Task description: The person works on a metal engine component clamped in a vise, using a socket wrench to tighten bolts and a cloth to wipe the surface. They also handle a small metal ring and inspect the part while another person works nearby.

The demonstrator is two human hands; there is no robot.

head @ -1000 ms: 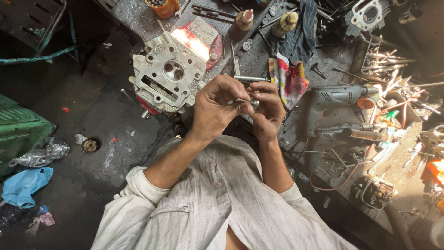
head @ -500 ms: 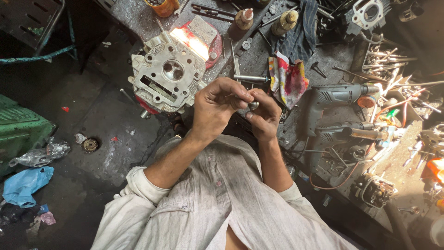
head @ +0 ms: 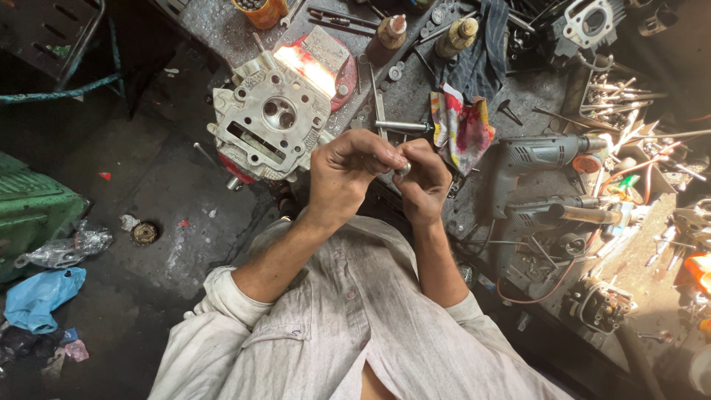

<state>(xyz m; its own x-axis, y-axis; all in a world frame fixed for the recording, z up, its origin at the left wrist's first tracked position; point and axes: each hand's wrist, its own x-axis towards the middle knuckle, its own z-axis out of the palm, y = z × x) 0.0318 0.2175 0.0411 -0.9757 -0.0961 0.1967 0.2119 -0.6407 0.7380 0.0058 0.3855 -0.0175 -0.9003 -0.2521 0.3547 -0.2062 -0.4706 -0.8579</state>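
My left hand [head: 349,172] and my right hand [head: 424,180] meet in front of my chest, fingers pinched together on a small round metal part [head: 404,170] between them. Most of that part is hidden by my fingertips. Just beyond my left hand a grey aluminium cylinder head [head: 268,131] lies on the workbench, its round chamber facing up. A thin steel rod [head: 400,126] lies on the bench right above my hands.
A colourful rag [head: 461,127] and a grey electric drill [head: 544,153] lie right of my hands. Small bottles [head: 390,32], loose bolts and tools crowd the bench's far side. A green crate [head: 29,211] and a blue plastic bag [head: 38,295] sit on the dirty floor, left.
Both hands have stayed together on the small part, with only slight finger movement around it. The thin piece sticking out between my fingers earlier is now covered.
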